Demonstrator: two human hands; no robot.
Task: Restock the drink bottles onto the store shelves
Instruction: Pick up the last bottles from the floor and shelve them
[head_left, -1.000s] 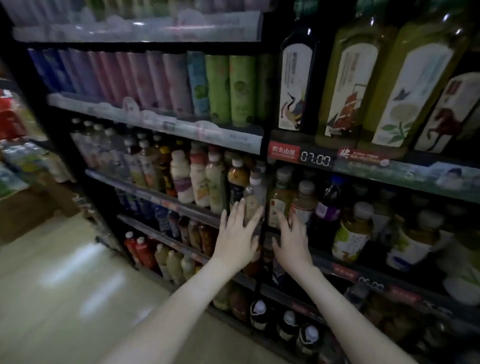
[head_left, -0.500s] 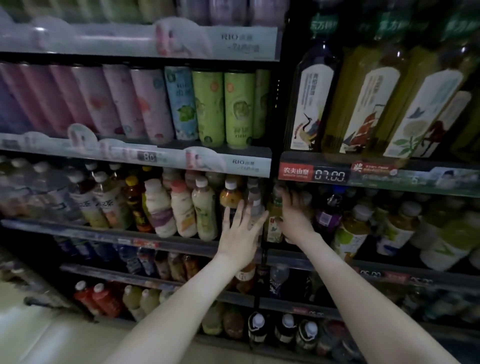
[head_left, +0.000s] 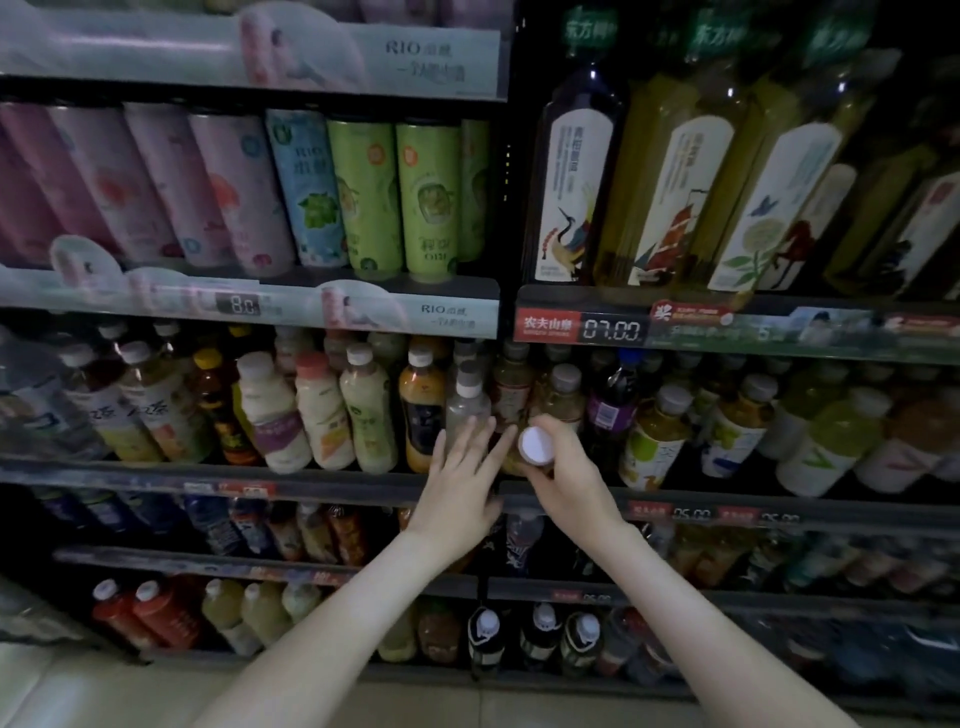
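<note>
— Where is the bottle (head_left: 535, 448) right now?
— At the front edge of the middle shelf (head_left: 322, 480), just where the two bays meet. It is tipped toward the person, so its white cap faces us and most of the body is hidden.
— Who has it?
— The right hand (head_left: 571, 473). Its fingers and thumb are curled round the bottle just below the cap, clamped on it. I'd say holding it up high lets the base go in first among the packed rows.
— And the other hand?
— The left hand (head_left: 460, 483) holds nothing. Its fingers (head_left: 475, 441) are straight and spread, tips against a clear bottle (head_left: 467, 410) just beside. My guess is that it steadies that neighbour so nothing topples.
— How do the arms lie?
— Both forearms stretch forward and up from the bottom of the view, wrists close together, hands nearly touching.
— What's around?
— Rows of small drinks on either side. There are tall cans (head_left: 363, 197) above left and tall bottles (head_left: 670, 197) above right, with a price strip (head_left: 613, 329) beneath them.
</note>
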